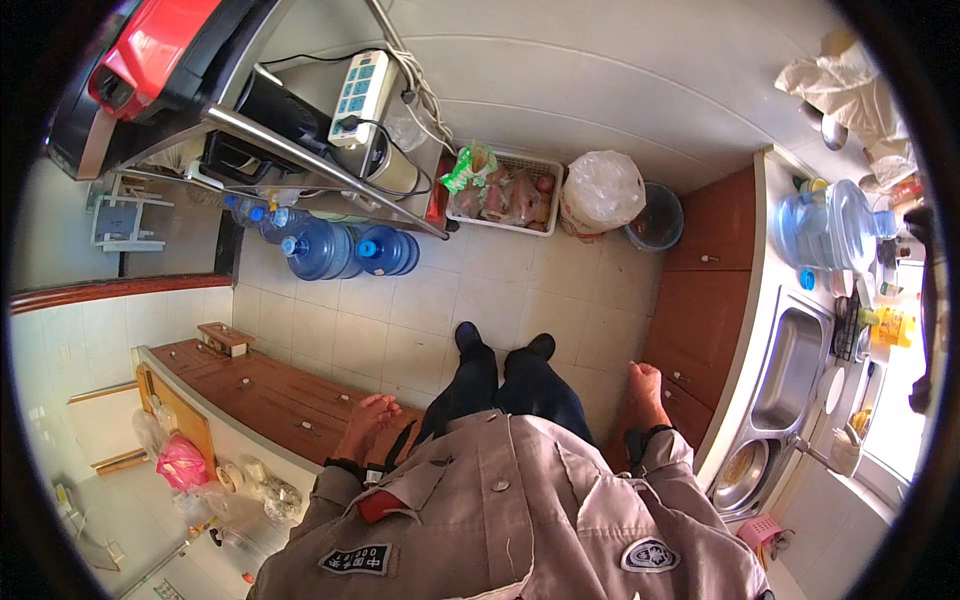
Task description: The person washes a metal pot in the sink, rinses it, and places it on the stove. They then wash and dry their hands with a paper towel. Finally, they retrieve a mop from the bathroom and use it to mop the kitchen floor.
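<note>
My left hand point(370, 417) hangs at my left side with its fingers loosely bent and a little apart, and nothing shows in it. It is nearest to the brown cabinet fronts point(281, 401) below the left counter. On the other side, my right hand point(647, 387) is held beside the brown sink cabinet point(694, 322), its fingers curled in with no object visible. Neither hand appears to grip anything. Before me lies the tiled floor point(495, 277), where I stand in dark shoes.
Several blue water jugs point(319, 253) stand by a metal rack point(330, 172) holding a power strip point(360, 97). Along the wall are a white basket point(504, 221) of bagged produce, a bag-covered container point(602, 191) and a bucket point(656, 217). A steel sink point(787, 367) is at right.
</note>
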Demonstrator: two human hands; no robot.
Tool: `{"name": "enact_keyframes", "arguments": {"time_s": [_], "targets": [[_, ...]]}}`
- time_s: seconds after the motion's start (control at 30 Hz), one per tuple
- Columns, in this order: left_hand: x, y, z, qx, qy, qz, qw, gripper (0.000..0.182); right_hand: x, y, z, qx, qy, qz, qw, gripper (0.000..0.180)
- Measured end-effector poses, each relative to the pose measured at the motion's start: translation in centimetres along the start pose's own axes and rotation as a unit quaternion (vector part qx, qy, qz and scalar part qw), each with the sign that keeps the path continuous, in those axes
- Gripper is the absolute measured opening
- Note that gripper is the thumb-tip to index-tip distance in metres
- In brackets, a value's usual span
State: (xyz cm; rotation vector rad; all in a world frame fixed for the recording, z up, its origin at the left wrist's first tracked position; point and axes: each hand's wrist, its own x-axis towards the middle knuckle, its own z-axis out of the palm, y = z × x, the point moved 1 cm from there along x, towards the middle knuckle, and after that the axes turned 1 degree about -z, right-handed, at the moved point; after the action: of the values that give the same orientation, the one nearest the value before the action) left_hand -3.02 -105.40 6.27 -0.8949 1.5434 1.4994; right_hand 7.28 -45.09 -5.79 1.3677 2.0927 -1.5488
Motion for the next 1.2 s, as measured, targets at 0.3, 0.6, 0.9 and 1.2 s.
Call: {"name": "enact_keyframes", "arguments": {"time_s": [0.3,0.6,0.9,1.2], "targets": [[3.2,-0.2,-5.5,-0.011,0.03,-0.015,0.999,0.019,-4.6,1.6,1.9,0.006,0.022,0.129,0.991,0.044],[9.5,6.0,-2.7,0.056,-0.039,-0.058,0.996,0.019,-12.8,2.2,-0.1,0.111,0.013,0.184,0.977,0.04],[11.2,13.1,12.3,0.179,-0.126,0.017,0.976,0.02,-14.0,2.2,-10.4,0.281,0.1,0.104,0.949,0.022],[9.6,16.8,29.5,0.289,-0.215,0.058,0.931,0.023,-14.0,5.0,-21.3,0.402,0.231,0.014,0.886,0.023]]}}
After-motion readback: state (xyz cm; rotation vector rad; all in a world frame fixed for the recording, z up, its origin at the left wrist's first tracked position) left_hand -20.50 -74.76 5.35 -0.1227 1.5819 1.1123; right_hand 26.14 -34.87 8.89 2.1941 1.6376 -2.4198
